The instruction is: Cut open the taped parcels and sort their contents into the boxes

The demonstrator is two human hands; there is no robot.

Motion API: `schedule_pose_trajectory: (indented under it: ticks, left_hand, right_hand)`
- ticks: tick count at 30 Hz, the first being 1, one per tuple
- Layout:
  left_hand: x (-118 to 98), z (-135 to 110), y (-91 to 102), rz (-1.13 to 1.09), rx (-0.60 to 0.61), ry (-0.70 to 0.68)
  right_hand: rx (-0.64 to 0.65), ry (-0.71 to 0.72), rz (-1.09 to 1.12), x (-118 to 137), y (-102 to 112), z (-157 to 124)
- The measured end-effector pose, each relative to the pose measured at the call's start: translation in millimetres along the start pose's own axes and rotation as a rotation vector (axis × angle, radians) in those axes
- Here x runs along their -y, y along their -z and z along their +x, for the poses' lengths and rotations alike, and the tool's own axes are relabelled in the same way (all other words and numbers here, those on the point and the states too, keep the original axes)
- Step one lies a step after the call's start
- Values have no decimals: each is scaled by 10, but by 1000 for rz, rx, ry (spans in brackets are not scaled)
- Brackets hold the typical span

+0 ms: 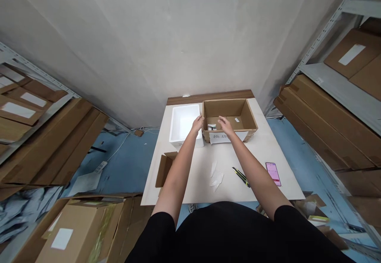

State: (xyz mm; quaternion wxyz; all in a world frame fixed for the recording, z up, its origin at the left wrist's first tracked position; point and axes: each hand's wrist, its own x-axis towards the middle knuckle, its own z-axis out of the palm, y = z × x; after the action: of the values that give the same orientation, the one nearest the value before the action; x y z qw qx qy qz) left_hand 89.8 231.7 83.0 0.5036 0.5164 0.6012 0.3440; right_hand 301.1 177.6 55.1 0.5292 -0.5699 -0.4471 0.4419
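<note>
An open cardboard box point(226, 114) with a handwritten white paper label on its front stands at the back of the table. My left hand point(197, 123) grips the box's left wall at the rim. Over the box's front part hovers my right hand point(225, 124), fingers apart and slightly curled, with nothing visible in it. Small white-and-dark packets point(212, 127) lie inside, left of that hand. Farther right on the box floor is a small white piece point(237, 119). A white foam box point(185, 116) stands directly left, partly behind my left hand.
On the table point(198, 181) lie crumpled clear plastic scraps point(216, 179), a green-and-black utility knife point(241, 176) and a phone point(273, 174) with a lit screen. A small open carton point(162, 171) sits beside my left forearm. Carton-filled shelves point(342, 86) flank both sides; a large box point(77, 227) stands front left.
</note>
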Motion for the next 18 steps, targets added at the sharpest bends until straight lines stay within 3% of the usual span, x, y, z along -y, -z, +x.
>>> schedule_pose_trajectory:
  ticks: [3, 7, 13, 18]
  left_hand:
    - [285, -200, 37, -32, 22, 29]
    - [930, -541, -131, -11, 77, 68]
    - [1915, -1106, -529, 178, 253, 192]
    - [2457, -1365, -815, 359, 393, 217]
  right_hand:
    - [12, 85, -26, -150, -1, -365]
    - [37, 44, -89, -587, -54, -918]
    - [46, -219, -164, -1406, -116, -1637]
    - [-19, -516, -348, -2033, -78, -2261]
